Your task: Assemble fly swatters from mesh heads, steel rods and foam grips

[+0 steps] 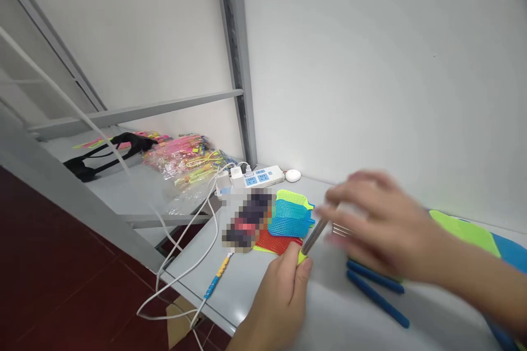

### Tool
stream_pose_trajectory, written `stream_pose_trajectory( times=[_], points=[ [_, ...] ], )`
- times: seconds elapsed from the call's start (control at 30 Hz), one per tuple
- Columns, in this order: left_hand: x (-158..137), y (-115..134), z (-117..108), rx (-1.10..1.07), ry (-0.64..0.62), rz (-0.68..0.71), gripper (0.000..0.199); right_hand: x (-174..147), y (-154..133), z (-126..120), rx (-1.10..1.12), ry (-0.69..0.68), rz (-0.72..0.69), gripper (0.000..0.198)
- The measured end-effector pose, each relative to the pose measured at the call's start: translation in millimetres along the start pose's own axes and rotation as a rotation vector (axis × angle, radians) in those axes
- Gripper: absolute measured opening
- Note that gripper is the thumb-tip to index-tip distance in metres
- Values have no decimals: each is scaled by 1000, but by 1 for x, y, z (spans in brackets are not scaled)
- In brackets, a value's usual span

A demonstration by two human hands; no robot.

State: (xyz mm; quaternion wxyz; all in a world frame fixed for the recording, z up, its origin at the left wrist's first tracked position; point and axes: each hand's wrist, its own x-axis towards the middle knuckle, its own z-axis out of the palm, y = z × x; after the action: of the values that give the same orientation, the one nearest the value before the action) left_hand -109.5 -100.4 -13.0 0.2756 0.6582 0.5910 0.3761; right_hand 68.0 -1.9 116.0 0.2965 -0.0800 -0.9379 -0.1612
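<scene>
My left hand (286,285) is closed around a yellow-green fly swatter handle (302,257), most of it hidden in the fist. A thin metal rod (314,238) slants up out of it. My right hand (382,225) is over the rod's upper end, its fingers smeared by motion, so I cannot tell whether they grip it. Behind the rod lie mesh fly swatter heads: a blue one (290,218), a lime one (293,196) and a red one (276,241). Under my right hand are loose metal rods (341,230) and blue handles (381,300).
A pixelated object (249,219) lies left of the swatter heads, beside a white power strip (265,176) with trailing white cables (206,263). Lime and blue flat pieces (465,230) lie at right. Bagged colourful items (185,159) fill the left shelf, next to a grey metal post (241,66).
</scene>
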Motion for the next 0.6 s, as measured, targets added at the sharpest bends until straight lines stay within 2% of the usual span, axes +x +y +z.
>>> stream_pose_trajectory(
  times=[0.07,0.1,0.13,0.17,0.2,0.27,0.33,0.4,0.6],
  points=[
    [0,1,3,-61,-12,-111,30,0,34,8,73,263,311,13],
    [0,2,3,-78,-6,-151,32,-3,49,17,106,348,461,15],
    [1,3,3,-94,5,-184,34,-7,61,29,156,345,546,17],
    [2,4,2,-109,20,-216,36,-12,71,43,221,239,575,17],
    [2,5,1,-123,39,-248,37,-17,77,59,277,74,581,17],
    [4,7,-2,-154,82,-298,39,-27,80,89,305,-290,506,15],
    [6,8,-4,-183,119,-309,39,-34,76,112,206,-480,389,14],
    [7,7,-4,-190,136,-286,37,-36,71,126,113,-549,307,16],
    [8,3,0,-117,105,-309,36,-36,68,140,-112,-540,119,16]
  ],
)
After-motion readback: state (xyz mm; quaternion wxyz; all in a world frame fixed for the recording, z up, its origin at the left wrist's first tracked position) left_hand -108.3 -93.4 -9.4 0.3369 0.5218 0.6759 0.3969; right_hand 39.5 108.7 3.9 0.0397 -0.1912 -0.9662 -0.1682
